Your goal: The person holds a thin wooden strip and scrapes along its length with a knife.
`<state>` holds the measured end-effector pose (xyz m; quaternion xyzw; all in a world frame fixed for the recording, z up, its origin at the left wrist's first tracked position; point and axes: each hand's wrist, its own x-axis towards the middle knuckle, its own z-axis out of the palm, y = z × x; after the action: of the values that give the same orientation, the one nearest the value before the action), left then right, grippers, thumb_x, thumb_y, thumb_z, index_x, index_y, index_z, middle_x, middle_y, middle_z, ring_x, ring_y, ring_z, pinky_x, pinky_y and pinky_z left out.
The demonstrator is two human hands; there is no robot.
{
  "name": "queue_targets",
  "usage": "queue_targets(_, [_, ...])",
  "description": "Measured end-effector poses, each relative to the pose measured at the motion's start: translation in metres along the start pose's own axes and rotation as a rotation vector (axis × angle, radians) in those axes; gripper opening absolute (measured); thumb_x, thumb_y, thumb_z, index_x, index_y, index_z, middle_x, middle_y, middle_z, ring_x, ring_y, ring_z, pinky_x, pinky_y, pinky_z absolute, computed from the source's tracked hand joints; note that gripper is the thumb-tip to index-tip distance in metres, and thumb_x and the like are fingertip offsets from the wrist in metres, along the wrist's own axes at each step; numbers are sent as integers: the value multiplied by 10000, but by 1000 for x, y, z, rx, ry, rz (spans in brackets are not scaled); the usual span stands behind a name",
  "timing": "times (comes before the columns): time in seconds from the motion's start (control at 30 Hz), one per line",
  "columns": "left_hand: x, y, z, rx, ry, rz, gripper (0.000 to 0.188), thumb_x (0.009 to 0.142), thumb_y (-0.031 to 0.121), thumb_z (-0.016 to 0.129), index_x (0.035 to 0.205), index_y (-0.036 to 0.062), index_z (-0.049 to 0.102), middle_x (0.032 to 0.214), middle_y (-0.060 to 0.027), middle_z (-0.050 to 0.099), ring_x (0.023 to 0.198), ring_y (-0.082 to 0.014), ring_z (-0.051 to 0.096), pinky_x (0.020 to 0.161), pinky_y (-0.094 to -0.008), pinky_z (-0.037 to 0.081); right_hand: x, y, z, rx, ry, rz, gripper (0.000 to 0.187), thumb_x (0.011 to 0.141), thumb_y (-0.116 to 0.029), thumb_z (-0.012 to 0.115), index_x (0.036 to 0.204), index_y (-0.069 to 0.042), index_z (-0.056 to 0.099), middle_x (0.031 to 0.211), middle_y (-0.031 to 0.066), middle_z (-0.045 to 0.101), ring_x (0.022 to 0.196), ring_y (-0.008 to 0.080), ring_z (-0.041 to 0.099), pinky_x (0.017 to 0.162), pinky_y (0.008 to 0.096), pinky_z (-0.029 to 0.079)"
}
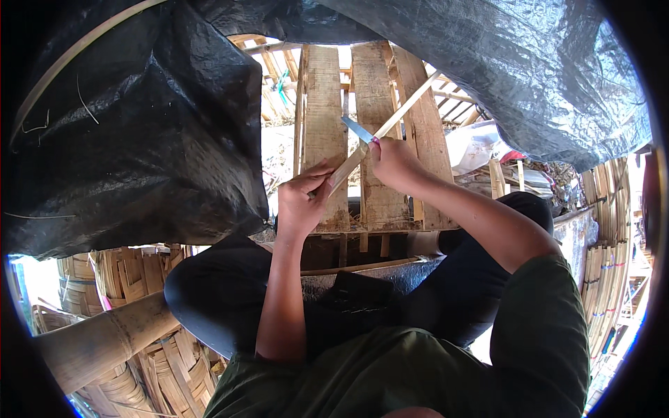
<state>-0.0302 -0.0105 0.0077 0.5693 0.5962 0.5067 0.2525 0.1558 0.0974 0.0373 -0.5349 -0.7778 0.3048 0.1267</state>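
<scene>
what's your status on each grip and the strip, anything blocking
Left grip holding pale strip. Right grip on knife. Knife crosses strip over wooden planks. Dark sheeting at left, covering neither grip.

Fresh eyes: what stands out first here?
The knife in the right hand, its blade crossing the pale strip that the left hand holds, mid-picture over wooden planks. Then the dark plastic sheeting draped at left and upper right, and the thick bamboo pole at lower left.

Pale bamboo strip (394, 120) slants up rightward, silver-bladed knife (357, 129) angled crosswise to it
</scene>
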Motion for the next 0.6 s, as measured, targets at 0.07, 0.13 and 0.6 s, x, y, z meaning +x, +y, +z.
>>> queue_targets(0.07, [2, 4, -2, 81, 11, 68, 113, 790, 34, 766, 880, -25, 732, 1016, -157, 729, 1155, -315, 641, 946, -379, 537, 7, 6, -2, -22, 24, -36, 354, 986, -209, 496, 828, 75, 638, 673, 269, 625, 634, 426, 648, 601, 517, 498])
queue_targets(0.13, [1, 15, -2, 160, 22, 136, 155, 750, 66, 806, 851, -15, 720, 1027, -151, 722, 1164, -337, 631, 978, -400, 520, 7, 4, -13, -50, -35, 3, 342, 978, -197, 508, 816, 75, 636, 665, 269, 622, 634, 430, 646, 608, 521, 497])
queue_targets(0.6, [-43, 113, 44, -219, -125, -325, 175, 982, 132, 606, 963, -41, 598, 691, -88, 647, 562, -101, 592, 523, -263, 479, -64, 9, -96, 81, -54, -17, 357, 981, -305, 554, 936, 39, 637, 673, 185, 632, 619, 321, 637, 606, 462, 469])
